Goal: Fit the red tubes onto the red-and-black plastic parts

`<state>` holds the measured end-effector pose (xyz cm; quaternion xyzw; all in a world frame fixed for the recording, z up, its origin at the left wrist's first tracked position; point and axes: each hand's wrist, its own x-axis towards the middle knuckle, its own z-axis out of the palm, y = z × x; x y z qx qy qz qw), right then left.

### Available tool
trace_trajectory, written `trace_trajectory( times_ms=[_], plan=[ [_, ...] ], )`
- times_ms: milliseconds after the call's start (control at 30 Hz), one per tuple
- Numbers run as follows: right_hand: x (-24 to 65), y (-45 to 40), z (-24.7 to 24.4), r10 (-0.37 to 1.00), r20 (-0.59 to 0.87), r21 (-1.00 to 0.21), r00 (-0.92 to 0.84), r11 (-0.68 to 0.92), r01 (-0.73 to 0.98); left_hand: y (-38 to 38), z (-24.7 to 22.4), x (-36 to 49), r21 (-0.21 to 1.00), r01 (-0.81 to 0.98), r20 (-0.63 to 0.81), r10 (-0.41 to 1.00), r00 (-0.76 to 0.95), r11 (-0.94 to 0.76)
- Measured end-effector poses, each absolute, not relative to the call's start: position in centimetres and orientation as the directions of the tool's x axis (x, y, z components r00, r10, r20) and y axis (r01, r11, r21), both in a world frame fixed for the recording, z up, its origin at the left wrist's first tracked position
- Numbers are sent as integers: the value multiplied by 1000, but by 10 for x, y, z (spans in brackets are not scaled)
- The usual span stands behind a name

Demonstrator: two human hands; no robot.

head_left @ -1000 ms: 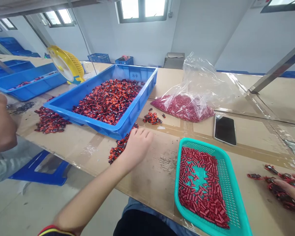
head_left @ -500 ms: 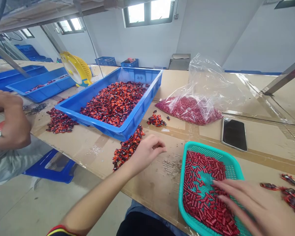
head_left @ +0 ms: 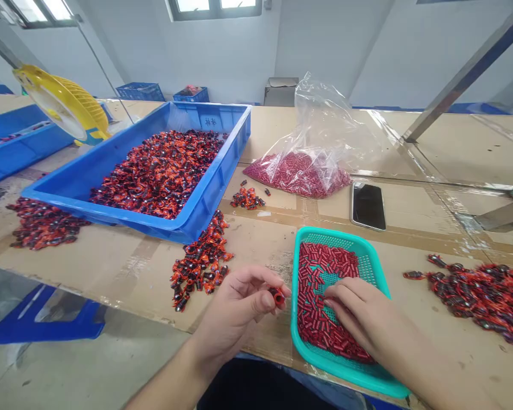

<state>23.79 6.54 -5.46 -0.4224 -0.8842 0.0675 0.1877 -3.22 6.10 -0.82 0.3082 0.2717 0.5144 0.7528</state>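
Small red-and-black piece (head_left: 277,296) clamped between thumb and fingertips of the left grip (head_left: 235,313), over the cardboard-topped table (head_left: 256,245). Right grip (head_left: 354,307) above the teal plastic basket (head_left: 294,319), fingertips down among red tubes (head_left: 320,285), closure unclear. A light, steady pinch seems best for parts this small. Close by, a heap of red-and-black pieces (head_left: 199,267); farther off, a blue crate (head_left: 222,165), characters on its far wall too small to read.
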Motion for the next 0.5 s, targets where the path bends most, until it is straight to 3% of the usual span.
trace_trajectory(
  times_ms=[167,400,500],
  plan=[
    [224,53,-14,837,324,-650,-441,536,539,52,-3,-22,682,-658,-53,918,392,320],
    [211,33,3,909,284,-842,-304,388,374,43,1,-17,766,-618,90,921,378,178],
    [204,27,5,919,292,-895,-265,360,263,43,0,-12,734,-645,39,935,353,213]
  ],
)
